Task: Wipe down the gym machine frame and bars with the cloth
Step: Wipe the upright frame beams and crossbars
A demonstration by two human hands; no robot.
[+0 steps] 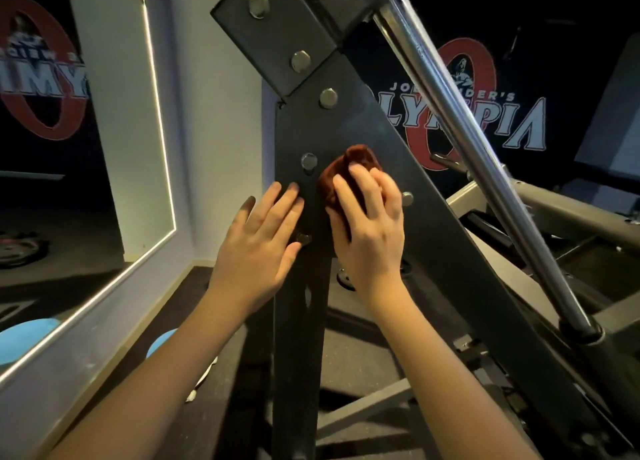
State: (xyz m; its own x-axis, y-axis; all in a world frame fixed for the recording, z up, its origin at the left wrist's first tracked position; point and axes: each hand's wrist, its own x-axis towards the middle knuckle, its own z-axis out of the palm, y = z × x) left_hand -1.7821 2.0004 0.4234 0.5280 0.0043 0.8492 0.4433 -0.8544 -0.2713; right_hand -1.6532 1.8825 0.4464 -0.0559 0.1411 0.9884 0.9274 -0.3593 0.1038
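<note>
Currently the wiping step is on the flat frame plate [349, 127]. The right hand [369, 231] grasps the bunched cloth [353, 165] and presses it against the plate's middle, just right of a bolt [309, 161]. The left hand [259, 248] lies released, fingers straight, flat on the plate's left edge. The next move likely calls for sweeping the cloth across the rest of the plate, then along the chrome bar [467, 140] right of the plate.

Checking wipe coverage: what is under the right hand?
Under the right hand is a bunched rust-brown cloth, pressed against the dark steel frame plate. The patch of plate beneath the cloth is covered and cannot be seen.
</note>
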